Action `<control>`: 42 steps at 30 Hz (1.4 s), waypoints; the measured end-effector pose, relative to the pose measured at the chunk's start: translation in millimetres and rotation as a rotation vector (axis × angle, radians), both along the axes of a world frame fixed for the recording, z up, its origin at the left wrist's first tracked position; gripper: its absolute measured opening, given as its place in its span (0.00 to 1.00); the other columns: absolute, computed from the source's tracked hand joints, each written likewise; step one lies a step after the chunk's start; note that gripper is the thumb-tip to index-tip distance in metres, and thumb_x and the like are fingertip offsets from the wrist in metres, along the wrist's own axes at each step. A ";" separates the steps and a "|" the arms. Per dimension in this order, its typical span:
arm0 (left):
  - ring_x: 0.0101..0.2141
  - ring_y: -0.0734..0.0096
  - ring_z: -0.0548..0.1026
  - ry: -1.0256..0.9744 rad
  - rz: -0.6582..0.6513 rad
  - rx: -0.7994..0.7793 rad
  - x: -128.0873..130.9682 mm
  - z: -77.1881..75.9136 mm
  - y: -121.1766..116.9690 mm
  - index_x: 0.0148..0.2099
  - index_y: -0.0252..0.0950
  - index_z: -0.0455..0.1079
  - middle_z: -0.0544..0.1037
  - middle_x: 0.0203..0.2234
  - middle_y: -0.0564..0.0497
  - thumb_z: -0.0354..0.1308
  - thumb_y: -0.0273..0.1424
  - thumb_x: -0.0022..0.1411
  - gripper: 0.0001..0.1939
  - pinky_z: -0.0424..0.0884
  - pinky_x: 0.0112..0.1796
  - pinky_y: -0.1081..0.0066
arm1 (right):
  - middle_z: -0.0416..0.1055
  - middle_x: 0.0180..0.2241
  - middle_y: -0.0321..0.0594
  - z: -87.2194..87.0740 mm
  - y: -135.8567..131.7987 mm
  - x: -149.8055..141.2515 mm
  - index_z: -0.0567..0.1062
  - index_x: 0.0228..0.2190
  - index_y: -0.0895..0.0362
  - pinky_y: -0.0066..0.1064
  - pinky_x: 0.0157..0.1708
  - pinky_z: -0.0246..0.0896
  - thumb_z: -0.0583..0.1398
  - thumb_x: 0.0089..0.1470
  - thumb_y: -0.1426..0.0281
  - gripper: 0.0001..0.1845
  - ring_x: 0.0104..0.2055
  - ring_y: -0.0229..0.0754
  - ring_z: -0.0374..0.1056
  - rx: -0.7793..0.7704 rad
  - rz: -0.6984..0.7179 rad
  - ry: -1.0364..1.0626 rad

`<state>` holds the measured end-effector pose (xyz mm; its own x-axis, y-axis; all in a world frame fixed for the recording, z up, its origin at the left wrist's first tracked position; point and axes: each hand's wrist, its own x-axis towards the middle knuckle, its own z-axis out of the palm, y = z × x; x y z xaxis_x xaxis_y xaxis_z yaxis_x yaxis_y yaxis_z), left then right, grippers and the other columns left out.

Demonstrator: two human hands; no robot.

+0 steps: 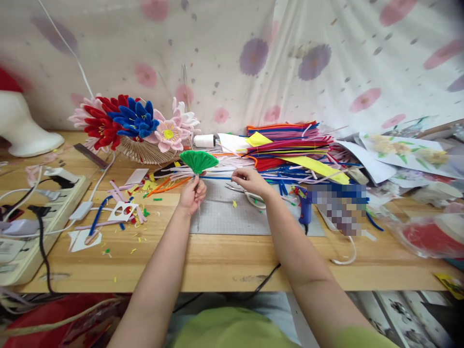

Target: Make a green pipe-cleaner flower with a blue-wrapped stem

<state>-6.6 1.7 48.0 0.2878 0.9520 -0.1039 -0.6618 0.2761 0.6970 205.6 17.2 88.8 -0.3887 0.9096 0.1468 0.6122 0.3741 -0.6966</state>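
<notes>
My left hand [193,195] is closed around the thin wire stem of a green fan-shaped pipe cleaner leaf [198,162], which stands upright above the fingers. The wire ends hang below the fist. My right hand [249,181] is a short way to the right with thumb and fingers pinched together; whatever is between them is too small to make out. A pair of scissors [256,200] lies on the grey cutting mat [224,220] below the right hand, partly covered by it. A blue pipe cleaner [217,177] lies behind, between the hands.
Bundles of coloured pipe cleaners [290,145] lie at the back. A flower-covered fan [139,150] stands back left, near a power strip [68,208]. A blue glue gun [305,205] sits right of the mat. Scraps [123,212] litter the left of the wooden table [152,270].
</notes>
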 end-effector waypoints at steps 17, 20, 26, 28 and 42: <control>0.11 0.88 0.50 0.474 0.211 0.092 22.0 -11.9 1.0 0.28 0.35 0.56 0.59 0.13 0.62 0.53 0.37 0.56 0.12 0.44 0.12 0.83 | 0.74 0.33 0.37 0.6 3.5 -67.4 0.75 0.35 0.52 0.26 0.29 0.49 0.53 0.53 0.61 0.14 0.34 0.38 0.66 0.105 -0.108 -0.315; 0.11 0.87 0.51 0.474 0.221 0.127 22.7 -9.7 -0.6 0.30 0.36 0.56 0.60 0.13 0.62 0.53 0.36 0.56 0.11 0.45 0.13 0.83 | 0.74 0.33 0.37 2.8 4.7 -67.3 0.75 0.34 0.52 0.27 0.29 0.50 0.52 0.53 0.62 0.14 0.34 0.39 0.66 0.142 -0.180 -0.333; 0.10 0.87 0.50 0.379 0.253 0.061 22.5 -7.1 -1.0 0.33 0.37 0.57 0.62 0.12 0.62 0.54 0.34 0.55 0.09 0.42 0.13 0.83 | 0.72 0.27 0.37 -1.4 2.2 -60.8 0.75 0.32 0.54 0.27 0.28 0.48 0.52 0.52 0.63 0.14 0.29 0.38 0.63 0.156 -0.236 -0.252; 0.10 0.86 0.51 0.326 0.237 0.042 21.1 -6.1 -0.9 0.32 0.36 0.57 0.63 0.13 0.61 0.54 0.34 0.55 0.09 0.42 0.12 0.83 | 0.71 0.25 0.36 -2.7 2.5 -60.5 0.75 0.32 0.55 0.26 0.27 0.47 0.52 0.52 0.63 0.14 0.27 0.36 0.61 0.131 -0.191 -0.195; 0.11 0.86 0.53 0.177 0.197 -0.010 18.8 -5.5 -0.3 0.30 0.35 0.56 0.65 0.14 0.58 0.52 0.28 0.55 0.06 0.43 0.11 0.85 | 0.68 0.24 0.34 -15.6 16.6 -60.8 0.75 0.30 0.61 0.24 0.27 0.50 0.54 0.48 0.66 0.14 0.26 0.33 0.58 -0.087 -0.119 0.119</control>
